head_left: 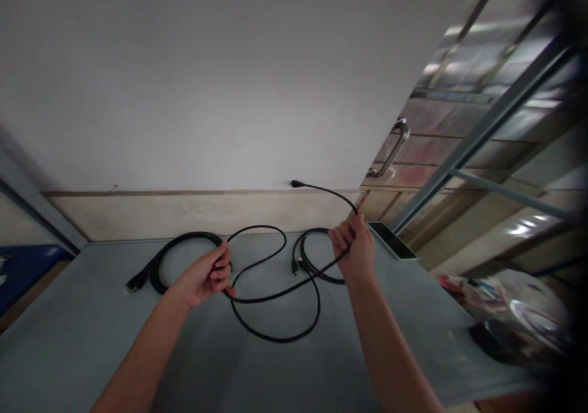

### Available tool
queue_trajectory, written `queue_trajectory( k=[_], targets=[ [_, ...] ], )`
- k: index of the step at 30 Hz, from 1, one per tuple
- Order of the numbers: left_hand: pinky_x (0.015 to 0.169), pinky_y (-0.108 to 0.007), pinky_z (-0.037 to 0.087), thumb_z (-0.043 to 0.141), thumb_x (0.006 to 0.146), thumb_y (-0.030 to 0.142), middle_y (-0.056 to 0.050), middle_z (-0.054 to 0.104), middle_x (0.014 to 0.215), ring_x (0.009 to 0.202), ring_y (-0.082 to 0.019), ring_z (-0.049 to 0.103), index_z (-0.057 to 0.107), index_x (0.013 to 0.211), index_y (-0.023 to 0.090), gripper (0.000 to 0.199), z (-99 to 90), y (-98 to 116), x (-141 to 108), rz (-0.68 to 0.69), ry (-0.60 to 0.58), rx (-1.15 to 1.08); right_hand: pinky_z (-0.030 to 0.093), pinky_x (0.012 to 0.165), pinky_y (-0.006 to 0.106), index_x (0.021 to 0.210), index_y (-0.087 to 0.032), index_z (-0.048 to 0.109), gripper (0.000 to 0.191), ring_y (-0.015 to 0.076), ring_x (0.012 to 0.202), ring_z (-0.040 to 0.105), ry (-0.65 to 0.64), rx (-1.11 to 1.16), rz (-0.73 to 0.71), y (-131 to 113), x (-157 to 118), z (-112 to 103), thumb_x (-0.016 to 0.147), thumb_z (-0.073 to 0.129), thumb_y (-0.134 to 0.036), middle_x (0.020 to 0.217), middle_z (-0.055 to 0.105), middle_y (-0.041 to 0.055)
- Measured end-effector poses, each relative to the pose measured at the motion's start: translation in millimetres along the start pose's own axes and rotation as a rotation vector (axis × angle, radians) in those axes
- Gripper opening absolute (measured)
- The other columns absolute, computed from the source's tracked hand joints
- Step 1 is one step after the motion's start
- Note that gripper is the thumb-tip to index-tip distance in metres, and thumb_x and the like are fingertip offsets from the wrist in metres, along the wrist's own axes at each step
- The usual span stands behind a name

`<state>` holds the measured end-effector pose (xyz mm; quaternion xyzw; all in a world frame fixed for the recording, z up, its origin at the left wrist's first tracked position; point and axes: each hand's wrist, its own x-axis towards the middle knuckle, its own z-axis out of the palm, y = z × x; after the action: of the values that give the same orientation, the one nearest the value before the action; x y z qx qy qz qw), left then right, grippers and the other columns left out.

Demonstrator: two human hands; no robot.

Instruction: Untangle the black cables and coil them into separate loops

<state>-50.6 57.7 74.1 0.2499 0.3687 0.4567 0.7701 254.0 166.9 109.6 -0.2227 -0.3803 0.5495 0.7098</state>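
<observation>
A long black cable [280,293] runs between my two hands over a grey table. My left hand [209,276] is closed around it at centre left. My right hand [353,244] grips the same cable farther right, and its free end with a dark connector [297,184] sticks up and to the left in front of the wall. Loose loops hang or lie between the hands. Beyond my left hand lies a coiled black cable [158,260] with plugs at its left end. Another small coil [304,255] lies beside my right hand.
The grey table [275,376] meets a pale wall [206,94] at the back. A phone-like device [392,240] lies at the back right. Plastic bags and a dark item [496,339] sit at the right edge. Metal frame posts stand on both sides.
</observation>
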Motion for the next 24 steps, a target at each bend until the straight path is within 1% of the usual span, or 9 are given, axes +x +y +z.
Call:
queue_trajectory(
  k=[4,7,10,12,14,16,19,21,24],
  targets=[
    [0.061,-0.044,0.059,0.058,0.087,0.052,0.009,0.034,0.043,0.035,-0.007,0.034,0.043,0.062,0.02,0.043,-9.4,20.6,-18.9,0.02,-0.006,-0.016,0.035,0.042,0.021,0.073,-0.021,0.045,0.028,0.0062,0.038,0.027,0.027,-0.008,0.046,-23.6,22.1,-26.4,0.088,0.062,-0.038,0.049,0.028,-0.0106],
    [0.056,-0.041,0.058,0.059,0.087,0.049,0.008,0.037,0.041,0.034,-0.008,0.038,0.048,0.065,0.019,0.039,-17.6,31.0,-31.7,0.053,0.009,0.019,0.037,0.042,0.02,0.073,-0.021,0.046,0.026,0.0063,0.039,0.031,0.116,-0.062,0.049,-36.5,37.8,-46.8,0.088,0.061,-0.036,0.051,0.029,-0.0103],
    [0.05,-0.034,0.055,0.061,0.086,0.044,0.004,0.053,0.051,0.039,-0.012,0.05,0.06,0.094,0.019,0.027,-24.1,36.1,-39.2,0.129,0.095,0.14,0.041,0.044,0.02,0.073,-0.021,0.046,0.029,0.0072,0.044,0.039,0.227,-0.134,-0.073,-43.5,48.4,-63.5,0.087,0.063,-0.04,0.054,0.035,-0.0088],
    [0.053,-0.033,0.056,0.066,0.084,0.038,-0.002,0.067,0.071,0.051,-0.016,0.062,0.054,0.121,0.021,0.042,-23.9,37.1,-40.5,0.237,0.175,0.245,0.042,0.044,0.02,0.073,-0.021,0.049,0.034,0.0078,0.047,0.043,0.249,-0.217,-0.126,-43.2,49.8,-69.5,0.085,0.063,-0.049,0.057,0.042,-0.0068],
    [0.06,-0.035,0.058,0.071,0.081,0.033,-0.008,0.071,0.093,0.064,-0.02,0.069,0.046,0.133,0.024,0.058,-18.9,35.7,-38.5,0.338,0.218,0.324,0.04,0.04,0.02,0.071,-0.02,0.052,0.041,0.0076,0.045,0.042,0.235,-0.357,-0.107,-38.7,45.7,-68.8,0.082,0.064,-0.057,0.057,0.045,-0.005],
    [0.068,-0.038,0.059,0.072,0.08,0.034,-0.012,0.069,0.109,0.073,-0.021,0.07,0.046,0.133,0.024,0.06,-10.7,31.6,-33.7,0.401,0.237,0.376,0.033,0.034,0.019,0.068,-0.019,0.053,0.045,0.0067,0.04,0.038,0.181,-0.489,-0.025,-31.7,36.9,-60.2,0.079,0.066,-0.061,0.053,0.043,-0.0054],
    [0.075,-0.041,0.059,0.068,0.082,0.04,-0.014,0.064,0.12,0.085,-0.023,0.07,0.054,0.126,0.02,0.051,2.1,21.7,-23.5,0.468,0.266,0.438,0.024,0.03,0.018,0.066,-0.018,0.055,0.048,0.0053,0.035,0.03,-0.027,-0.515,0.237,-21.8,19.3,-36.5,0.077,0.066,-0.063,0.047,0.033,-0.0081],
    [0.076,-0.041,0.058,0.066,0.084,0.042,-0.014,0.064,0.12,0.09,-0.025,0.069,0.057,0.122,0.019,0.046,9.1,14.5,-17.3,0.538,0.271,0.455,0.028,0.031,0.019,0.071,-0.017,0.059,0.048,0.0056,0.035,0.031,-0.178,-0.447,0.402,-17.1,8.3,-19.6,0.077,0.066,-0.064,0.048,0.033,-0.0085],
    [0.077,-0.038,0.056,0.065,0.084,0.043,-0.014,0.067,0.111,0.092,-0.025,0.067,0.065,0.11,0.016,0.037,18.6,4.9,-12.0,0.645,0.261,0.455,0.038,0.035,0.022,0.072,-0.017,0.06,0.05,0.007,0.038,0.037,-0.315,-0.338,0.514,-10.4,-4.1,-1.0,0.074,0.067,-0.066,0.052,0.039,-0.0068]
  ],
)
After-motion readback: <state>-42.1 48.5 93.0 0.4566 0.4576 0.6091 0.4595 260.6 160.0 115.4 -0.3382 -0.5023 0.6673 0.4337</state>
